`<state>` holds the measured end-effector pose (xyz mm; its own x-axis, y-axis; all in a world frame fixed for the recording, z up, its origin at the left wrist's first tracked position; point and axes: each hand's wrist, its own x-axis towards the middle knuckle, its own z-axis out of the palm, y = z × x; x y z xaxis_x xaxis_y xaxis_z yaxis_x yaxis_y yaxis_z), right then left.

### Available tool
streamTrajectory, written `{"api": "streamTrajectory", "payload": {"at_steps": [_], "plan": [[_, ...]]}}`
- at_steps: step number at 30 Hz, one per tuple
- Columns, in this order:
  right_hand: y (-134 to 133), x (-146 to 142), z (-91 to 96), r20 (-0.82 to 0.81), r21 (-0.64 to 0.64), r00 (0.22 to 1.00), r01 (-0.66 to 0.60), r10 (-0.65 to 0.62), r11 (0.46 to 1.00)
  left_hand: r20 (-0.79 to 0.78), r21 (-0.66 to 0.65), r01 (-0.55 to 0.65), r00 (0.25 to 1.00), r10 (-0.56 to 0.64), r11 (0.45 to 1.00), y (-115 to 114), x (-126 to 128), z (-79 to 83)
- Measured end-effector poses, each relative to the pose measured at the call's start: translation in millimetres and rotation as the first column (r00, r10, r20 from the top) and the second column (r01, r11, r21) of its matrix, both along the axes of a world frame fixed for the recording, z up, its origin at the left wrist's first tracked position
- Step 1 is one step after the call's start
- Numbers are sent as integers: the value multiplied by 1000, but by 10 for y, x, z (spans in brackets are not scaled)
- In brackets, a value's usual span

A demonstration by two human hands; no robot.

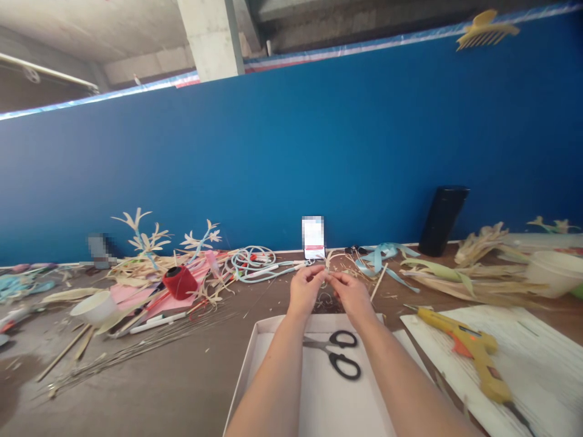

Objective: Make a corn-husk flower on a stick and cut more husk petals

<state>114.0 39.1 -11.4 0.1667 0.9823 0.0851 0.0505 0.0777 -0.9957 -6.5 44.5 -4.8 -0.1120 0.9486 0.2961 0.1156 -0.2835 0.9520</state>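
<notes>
Nearest us, the white box sits beneath both forearms, the left one covering the tips of the scissors lying inside. At near right, the glue gun rests on printed paper, its cord cut off by the frame. Past the box, we see the left hand and right hand, fingertips together, apparently pinching a pale strip between them; blur and fingers conceal most of it. We judge that piece unfinished, while at far left flower sprigs rise, already formed on blue stems. At far right, husks lie loose, unused. Farther back, we cannot read the pixelated phone.
</notes>
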Motion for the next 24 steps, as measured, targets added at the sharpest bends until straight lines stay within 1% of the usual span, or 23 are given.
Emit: {"api": "streamTrajectory", "payload": {"at_steps": [3, 9, 12, 15, 17, 19, 21, 24], "plan": [[-27, -12, 37, 63, 21, 998, 1, -2, 1000, -13, -10, -4, 1000, 4, 1000, -6, 28, 0], [-65, -31, 73, 143, 44, 990, -22, 16, 999, -67, 8, -83, 994, 84, 996, 6, 41, -12], [-48, -45, 41, 97, 76, 995, -25, 18, 997, -78, 51, -89, 993, 93, 995, 14, 26, -8], [-19, -43, -4, -17, 90, 1000, 26, -25, 996, -80, 99, -93, 992, 101, 991, 20, 13, -11], [-11, -34, -18, -66, 86, 998, 31, -25, 996, -56, 77, -84, 994, 89, 993, 21, 11, -20], [-16, -25, -15, -75, 100, 997, 4, 3, 995, -30, 30, -48, 998, 49, 998, 19, 16, -30], [-27, -22, -2, -63, 117, 998, 2, 6, 993, -30, -5, -4, 1000, 4, 1000, 13, 27, -39], [-35, -20, 15, -9, 119, 999, 40, -39, 992, -83, -1, 36, 996, -36, 999, -3, 49, -48]]}}
